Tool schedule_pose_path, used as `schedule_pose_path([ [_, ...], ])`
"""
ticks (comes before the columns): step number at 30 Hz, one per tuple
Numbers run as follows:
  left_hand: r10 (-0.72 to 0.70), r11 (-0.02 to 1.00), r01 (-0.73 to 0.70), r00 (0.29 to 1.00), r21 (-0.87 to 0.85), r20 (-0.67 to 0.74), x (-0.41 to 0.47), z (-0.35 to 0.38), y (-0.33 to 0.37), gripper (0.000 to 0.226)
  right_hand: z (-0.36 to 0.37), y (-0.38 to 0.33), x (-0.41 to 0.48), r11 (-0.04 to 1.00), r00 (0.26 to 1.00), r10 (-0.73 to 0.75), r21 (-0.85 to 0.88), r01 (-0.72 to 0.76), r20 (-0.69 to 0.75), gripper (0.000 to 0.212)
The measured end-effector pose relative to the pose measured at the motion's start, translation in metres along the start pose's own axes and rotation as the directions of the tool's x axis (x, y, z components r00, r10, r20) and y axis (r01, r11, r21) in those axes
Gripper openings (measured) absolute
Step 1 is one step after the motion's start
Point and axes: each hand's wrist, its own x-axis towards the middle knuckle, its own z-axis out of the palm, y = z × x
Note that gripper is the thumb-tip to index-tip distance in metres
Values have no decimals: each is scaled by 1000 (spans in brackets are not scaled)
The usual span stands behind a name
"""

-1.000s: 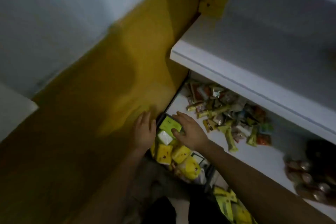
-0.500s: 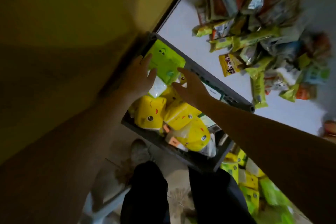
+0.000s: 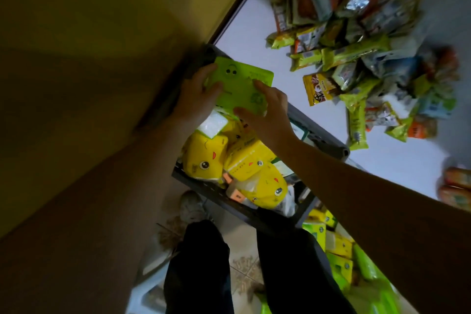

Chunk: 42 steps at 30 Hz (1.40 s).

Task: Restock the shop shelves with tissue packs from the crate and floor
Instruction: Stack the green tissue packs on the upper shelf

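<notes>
A flat lime-green tissue pack with a cartoon face lies over the far corner of the dark grey crate. My left hand grips its left edge, thumb on top. My right hand holds its right and near edge, thumb under the near side. Several yellow tissue packs with cartoon faces fill the crate below. More yellow and green packs lie on the floor at lower right.
A white shelf runs behind the crate, with a heap of snack packets on it. A yellow wall panel stands on the left. My dark-trousered legs stand on the tiled floor before the crate.
The view swung down from the shelves to the crate. Both hands closed in on the green pack, which has come up a little from the crate's corner.
</notes>
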Motion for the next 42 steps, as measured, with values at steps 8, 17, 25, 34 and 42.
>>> schedule_pose_path([
  [8,-46,954,49,999,-295,17,-142,-54,114,49,-76,-120,-122,990,993,-97,-107,90,-60,65],
  [17,123,882,-255,937,-397,-328,-307,-152,308,39,-171,-314,-259,824,847,-532,-229,518,-1,67],
  [25,389,745,-629,679,-220,-622,-390,-187,439,56,-258,-427,-329,595,595,-800,-240,767,-81,67],
  [34,588,581,-793,565,-184,-579,-424,-167,564,44,-372,-476,-366,483,418,-870,-279,830,-261,64],
  [42,761,545,-816,578,-193,-294,-425,-35,667,43,-524,-417,-372,592,362,-756,-333,734,-545,60],
])
